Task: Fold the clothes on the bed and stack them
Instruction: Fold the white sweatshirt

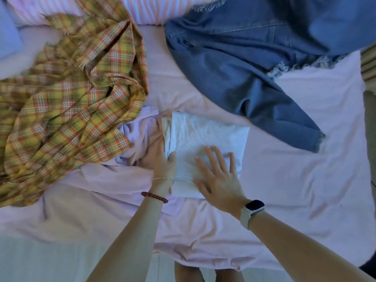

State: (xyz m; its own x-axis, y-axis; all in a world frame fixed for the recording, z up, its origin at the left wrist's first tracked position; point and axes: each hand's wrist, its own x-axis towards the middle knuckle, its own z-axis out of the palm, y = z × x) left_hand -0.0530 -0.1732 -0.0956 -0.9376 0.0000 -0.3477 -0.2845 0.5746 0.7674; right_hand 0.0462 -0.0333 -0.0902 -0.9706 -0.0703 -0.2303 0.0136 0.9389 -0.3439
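Head view looks straight down on a bed (295,180) with a pale pink sheet; a folded white garment (205,137) lies near the middle of it, a flat, roughly rectangular bundle; the right hand (217,180) lies flat on its near part, palm down, fingers spread and gripping nothing; the left hand (162,161) is at the bundle's left edge, thumb on top of the white cloth and fingers hidden beneath or beside it, so whether it clasps the edge cannot be told; a lilac garment (134,139) lies crumpled just left of the bundle, partly under the left hand; further left, a yellow and orange plaid garment (71,102) is spread loose, overlapping the lilac one; at the far right a blue denim garment (244,64) with frayed edges sprawls unfolded, apart from the white bundle; a striped pillow (146,11) sits at the far edge; the left wrist bears a red bead bracelet (154,197), the right a watch (252,210).
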